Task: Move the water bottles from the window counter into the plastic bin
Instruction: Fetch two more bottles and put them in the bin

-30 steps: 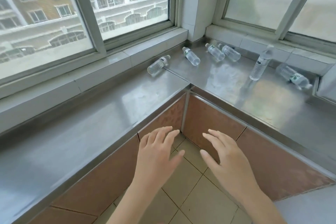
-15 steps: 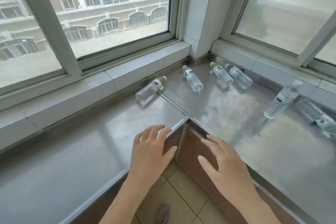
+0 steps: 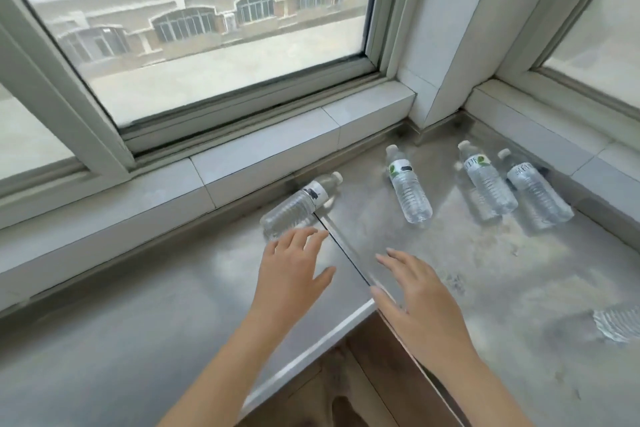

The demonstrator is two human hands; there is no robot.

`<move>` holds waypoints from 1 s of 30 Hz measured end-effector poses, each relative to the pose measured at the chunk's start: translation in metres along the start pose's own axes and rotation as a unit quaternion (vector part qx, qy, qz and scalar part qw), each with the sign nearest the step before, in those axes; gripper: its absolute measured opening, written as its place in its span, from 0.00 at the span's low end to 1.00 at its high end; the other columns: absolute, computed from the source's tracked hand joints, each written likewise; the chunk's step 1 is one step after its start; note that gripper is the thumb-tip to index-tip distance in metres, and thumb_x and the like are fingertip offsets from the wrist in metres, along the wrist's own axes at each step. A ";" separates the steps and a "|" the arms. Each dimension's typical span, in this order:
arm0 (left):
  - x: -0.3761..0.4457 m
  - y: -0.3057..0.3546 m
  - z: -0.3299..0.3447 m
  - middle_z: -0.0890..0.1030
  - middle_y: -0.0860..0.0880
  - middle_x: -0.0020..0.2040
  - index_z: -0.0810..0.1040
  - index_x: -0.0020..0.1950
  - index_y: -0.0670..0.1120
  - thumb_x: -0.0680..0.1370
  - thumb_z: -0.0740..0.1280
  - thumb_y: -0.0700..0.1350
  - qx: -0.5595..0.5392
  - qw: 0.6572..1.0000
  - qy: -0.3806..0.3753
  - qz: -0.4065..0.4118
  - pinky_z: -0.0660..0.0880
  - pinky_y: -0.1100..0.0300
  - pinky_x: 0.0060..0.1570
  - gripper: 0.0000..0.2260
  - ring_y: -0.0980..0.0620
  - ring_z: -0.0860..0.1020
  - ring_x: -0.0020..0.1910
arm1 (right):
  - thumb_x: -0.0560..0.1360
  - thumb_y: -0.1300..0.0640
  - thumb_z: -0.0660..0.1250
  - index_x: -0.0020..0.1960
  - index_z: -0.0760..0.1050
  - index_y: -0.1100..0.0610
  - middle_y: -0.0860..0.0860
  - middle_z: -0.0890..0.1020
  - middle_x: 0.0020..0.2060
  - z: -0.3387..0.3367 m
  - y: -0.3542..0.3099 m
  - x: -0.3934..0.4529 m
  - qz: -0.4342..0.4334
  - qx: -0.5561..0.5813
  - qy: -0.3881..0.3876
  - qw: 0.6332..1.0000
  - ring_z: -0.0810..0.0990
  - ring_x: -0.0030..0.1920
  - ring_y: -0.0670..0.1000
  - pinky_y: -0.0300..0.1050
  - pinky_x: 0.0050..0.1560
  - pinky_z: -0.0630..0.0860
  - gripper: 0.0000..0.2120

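Now that I have stepped in close to the corner, both my hands are out over the steel counter (image 3: 138, 340) rather than hanging in front of the cabinet fronts as they were a second ago. My right hand (image 3: 420, 305) hovers near the counter's inner corner, fingers spread, holding nothing. My left hand (image 3: 294, 270) is a little further forward, also spread and empty, its fingertips just short of the base of the nearest bottle (image 3: 299, 203), which lies on its side across the seam where the two counter sections meet. I judge that one to be my first pick.

Beyond it lies a second bottle (image 3: 408, 185), cap toward the window, and further right a pair, the third bottle (image 3: 486, 182) and the fourth bottle (image 3: 535, 196), just beside each other near the back ledge. At the right edge a blurred part of another bottle (image 3: 618, 322) shows.

Every bottle I can see is on the counter, so the task has barely begun. The plastic bin is out of sight, so I'd have to turn to find it once something is in hand.
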State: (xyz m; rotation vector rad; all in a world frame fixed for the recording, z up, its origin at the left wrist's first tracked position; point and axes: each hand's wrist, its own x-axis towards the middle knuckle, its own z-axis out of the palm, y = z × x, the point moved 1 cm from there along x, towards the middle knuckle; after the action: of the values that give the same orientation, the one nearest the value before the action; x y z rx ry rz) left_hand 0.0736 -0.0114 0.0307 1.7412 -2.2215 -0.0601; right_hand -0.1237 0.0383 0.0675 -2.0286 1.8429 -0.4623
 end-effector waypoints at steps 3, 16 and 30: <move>0.045 -0.003 0.022 0.83 0.52 0.55 0.80 0.60 0.49 0.65 0.78 0.54 0.009 0.999 -0.017 -0.026 0.78 0.51 0.48 0.25 0.47 0.82 0.54 | 0.74 0.44 0.60 0.67 0.72 0.50 0.46 0.74 0.66 0.003 0.015 0.054 -0.016 0.001 -0.018 1.000 0.68 0.66 0.46 0.41 0.62 0.64 0.23; 0.149 -0.040 0.108 0.74 0.50 0.65 0.60 0.76 0.59 0.74 0.71 0.49 0.090 0.954 -0.170 -0.229 0.73 0.53 0.49 0.33 0.44 0.77 0.57 | 0.74 0.50 0.68 0.69 0.70 0.51 0.48 0.71 0.68 0.014 0.103 0.196 0.037 0.008 -0.078 0.996 0.66 0.69 0.51 0.49 0.65 0.66 0.24; 0.170 0.005 0.092 0.80 0.61 0.46 0.75 0.57 0.66 0.58 0.82 0.46 -0.287 0.854 -0.111 -0.419 0.74 0.60 0.43 0.33 0.57 0.80 0.46 | 0.67 0.50 0.73 0.71 0.61 0.47 0.52 0.77 0.60 0.028 0.175 0.264 0.258 0.097 -0.086 0.957 0.77 0.56 0.57 0.47 0.47 0.70 0.36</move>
State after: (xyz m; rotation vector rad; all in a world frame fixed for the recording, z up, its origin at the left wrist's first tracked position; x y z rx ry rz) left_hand 0.0079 -0.1870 -0.0180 2.2129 -1.1652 -1.0394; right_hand -0.2391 -0.2378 -0.0396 -1.3424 2.0258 -0.2901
